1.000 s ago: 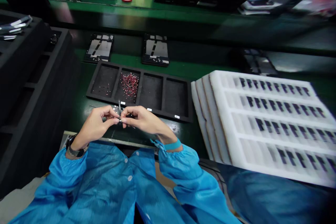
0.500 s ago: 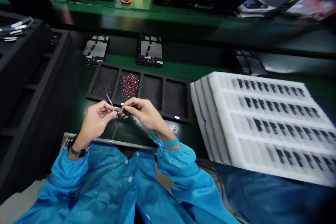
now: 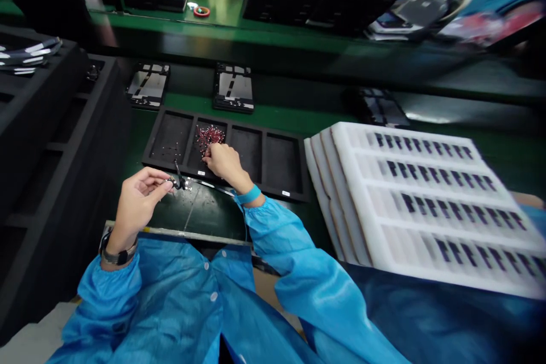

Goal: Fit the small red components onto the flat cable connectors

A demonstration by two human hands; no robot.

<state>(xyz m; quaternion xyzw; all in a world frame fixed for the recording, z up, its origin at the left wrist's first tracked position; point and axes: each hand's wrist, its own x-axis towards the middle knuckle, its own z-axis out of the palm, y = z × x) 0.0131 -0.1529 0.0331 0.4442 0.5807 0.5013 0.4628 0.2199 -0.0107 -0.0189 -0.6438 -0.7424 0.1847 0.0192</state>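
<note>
1. Change: right hand (image 3: pixel 224 162) has parted from left hand (image 3: pixel 139 202) and now reaches into the second bay of a black four-bay tray (image 3: pixel 281 162) — down at a pile of red-tipped pins (image 3: pixel 210 136).
2. Right grip: fingertips bunched at the pile; pinching a pin or not, cannot tell.
3. Left grip: thumb and fingers pressed together, pinching a small dark part (image 3: pixel 179 183), a thin pin standing from it, held just short of the tray's near corner.
4. Around: dark green tabletop (image 3: pixel 200 210) beneath the hands; stacked white foam trays (image 3: pixel 362 193) to the right, well apart from both hands.
</note>
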